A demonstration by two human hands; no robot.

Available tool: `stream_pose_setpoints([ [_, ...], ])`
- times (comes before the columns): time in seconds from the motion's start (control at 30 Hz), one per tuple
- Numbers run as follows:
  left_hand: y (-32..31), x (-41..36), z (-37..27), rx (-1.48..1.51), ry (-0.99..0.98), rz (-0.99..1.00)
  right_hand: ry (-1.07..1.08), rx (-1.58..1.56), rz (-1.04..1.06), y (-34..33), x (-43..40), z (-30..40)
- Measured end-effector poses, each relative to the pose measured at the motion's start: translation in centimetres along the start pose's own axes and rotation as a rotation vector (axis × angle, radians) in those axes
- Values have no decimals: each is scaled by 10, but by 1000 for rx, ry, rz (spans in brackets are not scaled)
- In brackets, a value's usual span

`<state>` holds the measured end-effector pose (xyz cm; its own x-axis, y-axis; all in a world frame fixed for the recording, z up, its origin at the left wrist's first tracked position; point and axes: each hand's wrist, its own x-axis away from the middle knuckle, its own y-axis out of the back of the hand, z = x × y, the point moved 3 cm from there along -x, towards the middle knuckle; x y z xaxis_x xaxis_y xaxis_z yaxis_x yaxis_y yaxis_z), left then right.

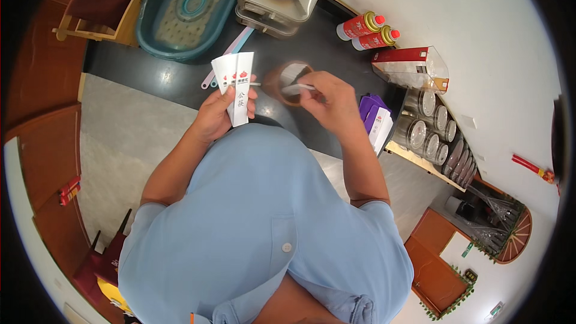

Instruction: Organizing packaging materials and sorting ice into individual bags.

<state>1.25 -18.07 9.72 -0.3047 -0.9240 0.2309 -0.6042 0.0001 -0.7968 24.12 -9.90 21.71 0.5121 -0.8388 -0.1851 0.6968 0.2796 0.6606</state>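
My left hand [216, 112] holds several white paper chopstick sleeves [243, 82], fanned out and printed with a red emblem and dark writing. A pale stick end [255, 84] shows just beside its fingers. Over the mouth of a brown cylindrical holder [273, 84], my right hand [330, 101] pinches thin whitish sticks [298, 87], probably chopsticks; their exact number is unclear. More white sticks [294, 72] lie inside the holder. To the right of that hand, purple packets [370, 105] and a stack of white sleeves [380, 128] rest at the counter's edge.
On the dark counter [180, 83] stand a teal plastic basin [144, 38] and a portable gas stove [281, 2]. Pink and blue perforated strips [231, 49] lie in front. Two red gas canisters [360, 27], a clear-sided box [409, 67] and glass jars [416, 130] line the right side.
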Motion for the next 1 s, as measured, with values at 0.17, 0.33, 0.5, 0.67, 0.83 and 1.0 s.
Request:
stream_pose_setpoints([
  [0.17,-11,3,11,60,101,166,-102,-67,-44,-26,-2,-14],
  [0.33,-30,-2,14,-42,187,196,-264,-335,-174,-5,30,-31],
  [0.5,-48,-19,38,-349,383,342,-350,-779,-58,-4,47,-16],
  [0.67,-62,-24,52,-419,387,355,-384,-665,-111,-5,72,-32],
  [0.83,-70,-23,52,-431,413,152,-476,-866,-211,-1,82,-33],
  [1.0,-73,-19,61,-324,348,19,-391,-821,-169,5,85,-38],
])
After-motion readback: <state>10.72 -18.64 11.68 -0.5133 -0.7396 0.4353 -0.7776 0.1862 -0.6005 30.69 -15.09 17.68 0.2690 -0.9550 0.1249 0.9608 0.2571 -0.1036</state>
